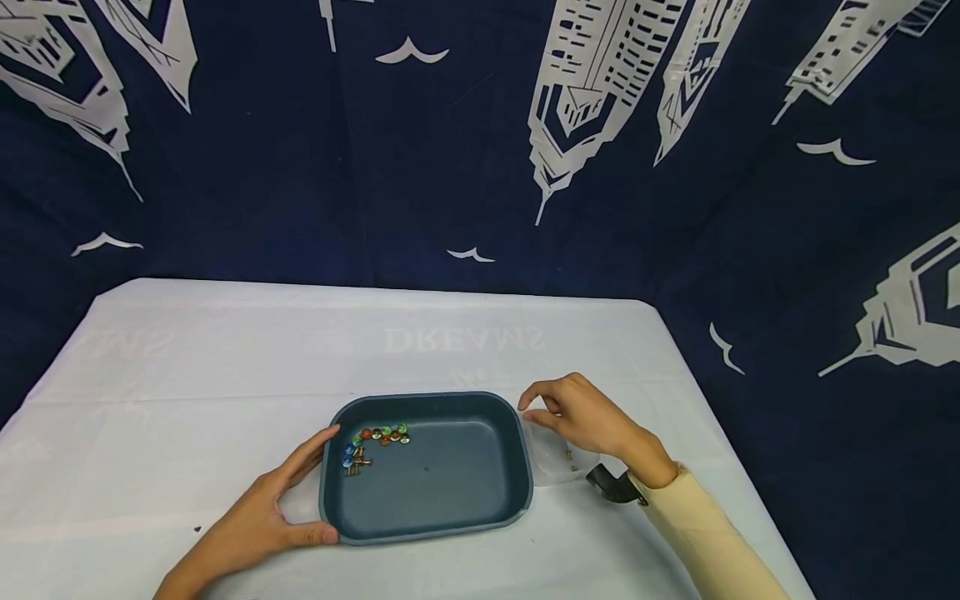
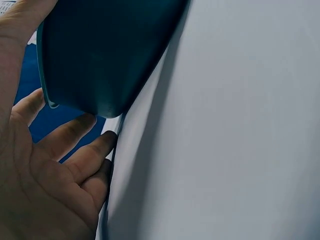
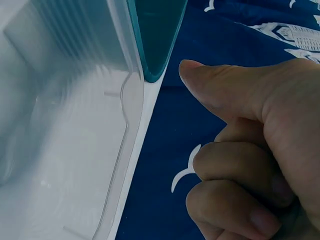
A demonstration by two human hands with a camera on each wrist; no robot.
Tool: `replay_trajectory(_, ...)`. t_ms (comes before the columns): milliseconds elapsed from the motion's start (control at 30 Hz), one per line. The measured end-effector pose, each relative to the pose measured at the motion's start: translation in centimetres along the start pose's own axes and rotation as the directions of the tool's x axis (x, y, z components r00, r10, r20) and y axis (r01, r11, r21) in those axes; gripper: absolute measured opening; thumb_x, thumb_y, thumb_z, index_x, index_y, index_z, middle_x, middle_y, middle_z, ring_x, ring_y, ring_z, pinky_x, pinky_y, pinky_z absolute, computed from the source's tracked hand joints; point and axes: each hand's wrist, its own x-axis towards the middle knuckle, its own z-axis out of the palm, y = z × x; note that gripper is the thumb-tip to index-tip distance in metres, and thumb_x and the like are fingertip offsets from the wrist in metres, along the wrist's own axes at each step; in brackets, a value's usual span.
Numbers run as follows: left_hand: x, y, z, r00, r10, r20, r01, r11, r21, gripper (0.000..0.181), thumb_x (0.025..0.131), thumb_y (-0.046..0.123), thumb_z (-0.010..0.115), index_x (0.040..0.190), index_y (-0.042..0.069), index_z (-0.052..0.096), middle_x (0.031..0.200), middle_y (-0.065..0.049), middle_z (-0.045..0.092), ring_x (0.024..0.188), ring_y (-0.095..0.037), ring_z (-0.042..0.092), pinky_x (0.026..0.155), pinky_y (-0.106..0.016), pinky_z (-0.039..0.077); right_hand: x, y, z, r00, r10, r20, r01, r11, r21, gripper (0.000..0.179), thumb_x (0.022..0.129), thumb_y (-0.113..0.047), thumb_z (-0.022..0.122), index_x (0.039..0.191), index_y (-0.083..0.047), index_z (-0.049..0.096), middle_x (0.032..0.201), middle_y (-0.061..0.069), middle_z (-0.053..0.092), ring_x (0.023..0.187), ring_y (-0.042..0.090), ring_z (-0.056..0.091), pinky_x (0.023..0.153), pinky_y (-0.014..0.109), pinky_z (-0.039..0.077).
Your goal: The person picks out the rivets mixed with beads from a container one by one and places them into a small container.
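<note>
A dark teal tray (image 1: 435,500) lies on the table. My left hand (image 1: 255,517) spans its left end, thumb at the front corner and index fingertip at the back corner. In the left wrist view the other fingers (image 2: 82,132) are spread beside the tray wall. Inside the tray, green, orange and blue shiny beads (image 1: 381,435) form a bent row, with small gold-coloured pieces (image 1: 356,462) below. My right hand (image 1: 581,417) is over a clear plastic box (image 1: 551,475), fingers curled, thumb and index tips close together near the tray's right rim. Nothing shows between them.
Several tiny pieces (image 1: 570,456) lie in the clear box, which stands against the tray's right side. A white cloth covers the table (image 1: 225,350). Behind it hangs a navy curtain (image 1: 420,167) with white buildings. A dark speck (image 1: 197,528) lies near the left forearm.
</note>
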Motion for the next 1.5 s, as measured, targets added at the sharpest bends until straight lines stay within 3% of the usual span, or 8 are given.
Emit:
replay_trajectory(200,-0.1,0.0,0.0,1.0,-0.003,0.008,0.003,1.0,0.006,0.114,0.072,0.031,0.091,0.16,0.035,0.019,0.16,-0.011,0.037,0.138,-0.031,0.043,0.104,-0.011,0.031,1.0,-0.8,0.6,0.999,-0.028,0.034,0.028,0.999,0.017,0.013,0.092,-0.015,0.073,0.104,-0.008,0.076,0.053,-0.013,0.034,0.046,-0.001,0.03,0.05,0.017,0.03)
replay_trajectory(400,-0.1,0.0,0.0,1.0,-0.017,0.01,0.017,1.0,0.025,0.114,0.072,0.032,0.091,0.16,0.036,0.018,0.158,-0.012,0.04,0.135,-0.038,0.048,0.104,-0.019,0.039,2.2,-1.6,1.2,0.995,-0.074,0.062,0.075,0.997,-0.017,0.014,0.092,-0.015,0.073,0.104,-0.009,0.076,0.053,-0.013,0.035,0.047,-0.001,0.03,0.051,0.018,0.031)
replay_trajectory(633,0.1,-0.2,0.1,1.0,-0.013,0.002,0.013,1.0,0.022,0.114,0.072,0.033,0.091,0.16,0.036,0.019,0.16,-0.006,0.038,0.137,-0.033,0.047,0.105,-0.015,0.035,3.3,-2.7,1.7,0.989,-0.103,0.106,0.104,0.995,-0.006,0.015,0.094,-0.016,0.071,0.106,-0.008,0.075,0.05,-0.014,0.037,0.046,-0.002,0.034,0.056,0.018,0.042)
replay_trajectory(967,0.0,-0.5,0.1,1.0,-0.009,-0.002,0.009,1.0,-0.004,0.114,0.071,0.032,0.092,0.16,0.035,0.02,0.163,0.002,0.032,0.14,-0.017,0.042,0.106,-0.013,0.031,5.1,-4.2,2.9,0.978,-0.141,0.154,0.146,0.989,-0.017,0.015,0.096,-0.018,0.069,0.108,-0.009,0.075,0.048,-0.015,0.039,0.045,-0.003,0.037,0.05,0.018,0.034)
replay_trajectory(1133,0.0,-0.3,0.0,1.0,-0.031,-0.001,0.031,0.999,0.021,0.114,0.071,0.034,0.092,0.16,0.036,0.02,0.163,0.003,0.032,0.14,-0.024,0.044,0.106,-0.017,0.033,5.7,-4.8,3.5,0.976,-0.148,0.162,0.151,0.989,-0.006,0.015,0.095,-0.018,0.07,0.107,-0.009,0.075,0.046,-0.015,0.038,0.044,-0.003,0.037,0.049,0.018,0.032)
replay_trajectory(1233,0.0,-0.2,-0.1,0.999,-0.043,0.0,0.043,0.999,0.026,0.114,0.071,0.035,0.092,0.159,0.036,0.02,0.162,0.004,0.033,0.139,-0.022,0.043,0.106,-0.017,0.034,6.0,-5.1,3.9,0.973,-0.157,0.168,0.16,0.987,-0.003,0.016,0.095,-0.019,0.071,0.106,-0.009,0.075,0.046,-0.015,0.039,0.044,-0.003,0.038,0.048,0.017,0.032)
replay_trajectory(1500,0.0,-0.4,0.0,1.0,-0.024,0.005,0.024,1.0,-0.005,0.112,0.073,0.031,0.091,0.16,0.035,0.021,0.163,0.001,0.032,0.14,-0.024,0.043,0.105,-0.016,0.034,6.8,-5.9,4.9,0.969,-0.169,0.181,0.174,0.985,-0.012,0.015,0.094,-0.02,0.073,0.104,-0.011,0.076,0.046,-0.015,0.04,0.045,-0.004,0.04,0.048,0.017,0.033)
